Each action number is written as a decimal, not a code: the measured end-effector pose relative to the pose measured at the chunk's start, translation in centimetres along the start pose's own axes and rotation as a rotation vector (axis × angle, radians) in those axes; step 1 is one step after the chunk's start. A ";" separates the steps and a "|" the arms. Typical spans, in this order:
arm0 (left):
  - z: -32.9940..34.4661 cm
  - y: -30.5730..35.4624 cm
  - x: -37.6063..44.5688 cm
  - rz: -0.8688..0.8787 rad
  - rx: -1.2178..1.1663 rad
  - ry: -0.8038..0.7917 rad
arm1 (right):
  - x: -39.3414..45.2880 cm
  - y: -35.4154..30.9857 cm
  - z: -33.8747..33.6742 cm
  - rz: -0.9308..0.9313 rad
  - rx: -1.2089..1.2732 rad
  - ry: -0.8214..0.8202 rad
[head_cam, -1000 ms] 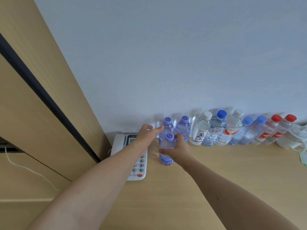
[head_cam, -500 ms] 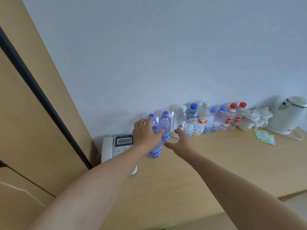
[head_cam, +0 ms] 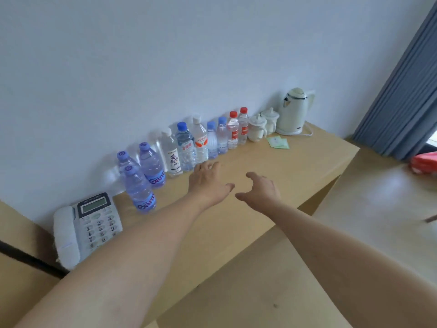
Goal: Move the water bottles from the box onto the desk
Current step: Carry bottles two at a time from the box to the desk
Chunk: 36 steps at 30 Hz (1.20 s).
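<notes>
Several water bottles stand in a row along the wall on the wooden desk (head_cam: 295, 166). At the row's left end are three purple-capped bottles: a front one (head_cam: 140, 190) near the phone, one behind it (head_cam: 123, 159) and one to its right (head_cam: 151, 168). Further right stand a white-capped bottle (head_cam: 171, 153), blue-capped ones (head_cam: 185, 145) and two red-capped ones (head_cam: 234, 130). My left hand (head_cam: 208, 179) hovers over the desk with fingers spread, holding nothing. My right hand (head_cam: 260, 191) is beside it, open and empty. The box is out of sight.
A white desk phone (head_cam: 87, 227) lies at the desk's left end. Two white lidded cups (head_cam: 260, 127), a white kettle (head_cam: 294, 112) and green packets (head_cam: 279, 142) sit at the far right. A grey curtain (head_cam: 406, 91) hangs beyond the desk, with a red object (head_cam: 424, 164) below it.
My hands let go of the front purple-capped bottle, which now stands on the desk, and both drew back to the right. The view swung right, showing the kettle and curtain.
</notes>
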<state>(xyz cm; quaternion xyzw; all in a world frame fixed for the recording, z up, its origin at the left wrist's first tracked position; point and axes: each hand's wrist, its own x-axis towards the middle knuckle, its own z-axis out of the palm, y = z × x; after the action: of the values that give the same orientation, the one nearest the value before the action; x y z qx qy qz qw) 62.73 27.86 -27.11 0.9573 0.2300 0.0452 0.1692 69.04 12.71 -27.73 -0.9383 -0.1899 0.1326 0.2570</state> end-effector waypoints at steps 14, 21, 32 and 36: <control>8.0 34.4 -0.3 0.346 -0.020 -0.121 | -6.9 27.9 -20.9 0.208 -0.089 0.252; 13.2 52.9 -4.0 0.623 -0.103 -0.229 | -12.4 41.6 -30.2 0.441 -0.101 0.374; 22.0 78.0 -9.5 0.994 -0.123 -0.420 | -20.7 60.4 -39.4 0.824 -0.029 0.580; 25.7 86.1 -10.3 1.109 -0.129 -0.473 | -22.1 66.7 -43.0 0.945 -0.020 0.612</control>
<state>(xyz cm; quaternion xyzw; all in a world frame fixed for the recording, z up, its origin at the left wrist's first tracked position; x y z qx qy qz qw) 94.41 -56.72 -21.64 0.9063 -0.3504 -0.0734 0.2247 83.41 -68.32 -24.06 -0.9193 0.3332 -0.0470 0.2041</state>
